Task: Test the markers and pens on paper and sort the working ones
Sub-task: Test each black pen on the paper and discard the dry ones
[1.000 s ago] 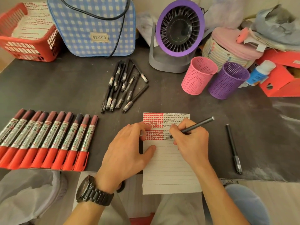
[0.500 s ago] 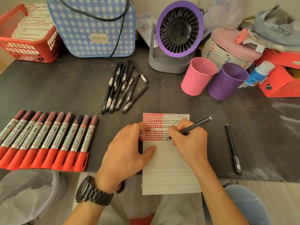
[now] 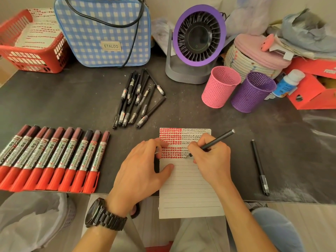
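Right hand (image 3: 211,159) pinching a black pen (image 3: 216,140) between thumb and fingertips, nib down on the paper (image 3: 189,188), just at the right end of the lowest row of red marks. Left hand (image 3: 143,168) lies spread flat on the sheet's left edge, thumb out on the blank lines, pinning it. The sheet sits at the near edge of the desk (image 3: 72,99), its lower part hanging off toward the lap.

The pen's long axis slants: tip low and left, aimed at the middle of the page, butt end high and right, toward the desk's far right corner.

To do this well, I'd say hold the left hand firm so the overhanging sheet can't swivel, make a short light stroke on clean paper beside the last black mark, and look for an unbroken line before deciding.

Red markers (image 3: 51,157) lie side by side along the near left edge, caps toward the far edge. A heap of black pens (image 3: 138,100) waits mid-desk, one lone pen (image 3: 259,166) lies near the right of the near edge, and the pink cup (image 3: 218,88) and purple cup (image 3: 252,91) stand far right.
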